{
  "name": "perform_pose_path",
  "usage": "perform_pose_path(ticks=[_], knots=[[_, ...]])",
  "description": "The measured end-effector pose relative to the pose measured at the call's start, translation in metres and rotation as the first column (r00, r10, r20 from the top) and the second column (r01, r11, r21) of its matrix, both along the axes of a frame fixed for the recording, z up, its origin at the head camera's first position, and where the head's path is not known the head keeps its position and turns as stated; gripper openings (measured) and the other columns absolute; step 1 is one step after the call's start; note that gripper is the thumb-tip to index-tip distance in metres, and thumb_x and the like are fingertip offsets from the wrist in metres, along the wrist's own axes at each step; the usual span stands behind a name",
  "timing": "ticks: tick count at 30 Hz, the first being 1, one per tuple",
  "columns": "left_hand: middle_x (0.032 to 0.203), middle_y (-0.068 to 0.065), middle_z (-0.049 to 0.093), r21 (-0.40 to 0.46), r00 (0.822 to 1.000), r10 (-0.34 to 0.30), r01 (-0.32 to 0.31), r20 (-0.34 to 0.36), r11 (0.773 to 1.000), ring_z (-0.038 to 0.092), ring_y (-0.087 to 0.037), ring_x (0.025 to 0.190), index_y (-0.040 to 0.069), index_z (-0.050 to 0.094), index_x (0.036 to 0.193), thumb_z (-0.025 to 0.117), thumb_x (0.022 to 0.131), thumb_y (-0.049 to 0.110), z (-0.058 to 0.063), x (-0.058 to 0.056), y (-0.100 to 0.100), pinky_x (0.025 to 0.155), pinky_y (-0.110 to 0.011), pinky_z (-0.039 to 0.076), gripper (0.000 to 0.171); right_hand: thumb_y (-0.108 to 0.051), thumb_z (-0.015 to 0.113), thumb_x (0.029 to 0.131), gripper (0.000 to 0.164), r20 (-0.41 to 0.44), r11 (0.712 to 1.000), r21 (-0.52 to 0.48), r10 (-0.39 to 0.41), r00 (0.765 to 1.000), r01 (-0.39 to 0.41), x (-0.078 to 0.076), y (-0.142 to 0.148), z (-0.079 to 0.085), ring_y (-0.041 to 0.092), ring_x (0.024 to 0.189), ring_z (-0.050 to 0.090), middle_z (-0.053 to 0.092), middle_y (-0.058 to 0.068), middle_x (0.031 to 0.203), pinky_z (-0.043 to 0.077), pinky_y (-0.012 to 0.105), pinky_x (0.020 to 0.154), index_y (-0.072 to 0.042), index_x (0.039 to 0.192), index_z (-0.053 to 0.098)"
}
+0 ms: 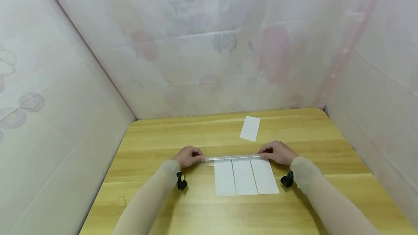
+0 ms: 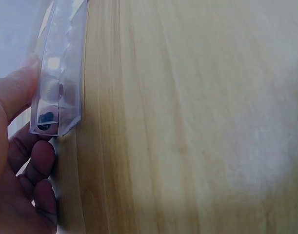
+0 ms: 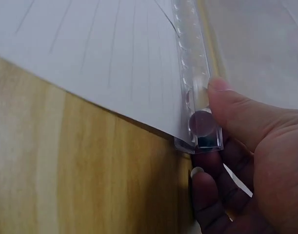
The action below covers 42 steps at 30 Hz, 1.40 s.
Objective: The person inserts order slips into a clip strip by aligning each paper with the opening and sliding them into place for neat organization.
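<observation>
My left hand point(image 1: 188, 156) pinches the left end of a clear plastic ruler point(image 1: 235, 158), thumb on one face and fingers beneath in the left wrist view. The right hand point(image 1: 277, 152) pinches the other end, where a round mark shows near the tip point(image 3: 202, 123). The ruler has a scalloped inner line and runs along the far edge of three white paper cards point(image 1: 245, 177) laid side by side. Its left part extends past the cards. Faint ruled lines show on the right card point(image 3: 105, 53), whose corner meets the ruler; which lies on top I cannot tell.
Another white card point(image 1: 250, 128) lies apart, slightly turned, near the back of the wooden table point(image 1: 156, 133). Pale printed cloth point(image 1: 209, 64) hangs behind the table and along both sides. Dark wrist cameras point(image 1: 181, 181) sit below both hands.
</observation>
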<state>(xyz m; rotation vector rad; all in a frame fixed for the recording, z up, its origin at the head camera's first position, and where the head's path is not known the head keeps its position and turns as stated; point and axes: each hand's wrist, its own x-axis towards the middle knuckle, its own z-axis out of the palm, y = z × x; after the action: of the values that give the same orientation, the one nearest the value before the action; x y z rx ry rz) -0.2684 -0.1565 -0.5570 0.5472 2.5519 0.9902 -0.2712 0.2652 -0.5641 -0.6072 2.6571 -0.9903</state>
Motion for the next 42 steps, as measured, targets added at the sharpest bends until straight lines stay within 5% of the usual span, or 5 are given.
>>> perform_pose_path(ticks=[12,19,27,35,42], knots=[[0.079,0.008,0.063,0.009,1.0,-0.005,0.005,-0.011,1.0,0.05,-0.011,0.066,0.023,0.072,0.087,0.063,0.094,0.03,-0.003,-0.002,-0.002,0.061,-0.029,0.044,0.014,-0.035,0.067,0.09,0.02,0.118,0.997,-0.071,-0.015,0.993,0.023,-0.002,0.003,-0.001,0.019,0.101,0.059,0.068,-0.003,0.104,0.047,0.037,0.086,-0.02,0.102,0.074],[0.08,0.011,0.062,0.004,0.999,0.027,-0.027,-0.046,1.0,0.053,-0.01,0.071,0.027,0.071,0.086,0.063,0.094,0.033,0.004,-0.007,0.0,0.067,-0.029,0.045,0.013,-0.036,0.067,0.09,0.021,0.105,0.997,-0.08,-0.015,0.994,0.023,-0.012,0.005,0.007,0.018,0.1,0.059,0.069,-0.003,0.104,0.046,0.035,0.087,-0.02,0.101,0.074],[0.08,0.01,0.062,-0.005,0.997,-0.02,0.019,-0.069,1.0,0.051,-0.01,0.07,0.022,0.072,0.09,0.062,0.095,0.031,0.003,-0.009,-0.001,0.065,-0.028,0.044,0.014,-0.034,0.067,0.091,0.024,0.168,0.992,-0.114,-0.032,0.985,0.052,-0.009,0.005,0.003,0.017,0.099,0.058,0.067,0.0,0.104,0.045,0.031,0.085,-0.015,0.103,0.073],[0.08,0.007,0.062,-0.006,0.998,-0.035,0.035,-0.049,0.999,0.051,-0.012,0.069,0.021,0.071,0.09,0.061,0.095,0.03,0.009,-0.021,-0.001,0.065,-0.03,0.045,0.014,-0.031,0.068,0.091,0.021,0.144,0.989,-0.126,-0.059,0.988,0.078,-0.014,0.002,0.008,0.02,0.096,0.057,0.067,0.002,0.102,0.045,0.034,0.084,-0.014,0.101,0.073],[0.084,0.009,0.064,-0.175,0.988,-0.134,0.118,-0.081,0.978,0.059,-0.009,0.072,0.02,0.07,0.096,0.063,0.095,0.028,0.021,-0.035,0.005,0.068,-0.028,0.049,0.01,-0.031,0.067,0.091,0.021,0.133,0.991,-0.124,-0.037,0.99,0.054,-0.015,-0.007,0.003,0.018,0.095,0.057,0.067,0.0,0.102,0.045,0.033,0.082,-0.015,0.102,0.073]])
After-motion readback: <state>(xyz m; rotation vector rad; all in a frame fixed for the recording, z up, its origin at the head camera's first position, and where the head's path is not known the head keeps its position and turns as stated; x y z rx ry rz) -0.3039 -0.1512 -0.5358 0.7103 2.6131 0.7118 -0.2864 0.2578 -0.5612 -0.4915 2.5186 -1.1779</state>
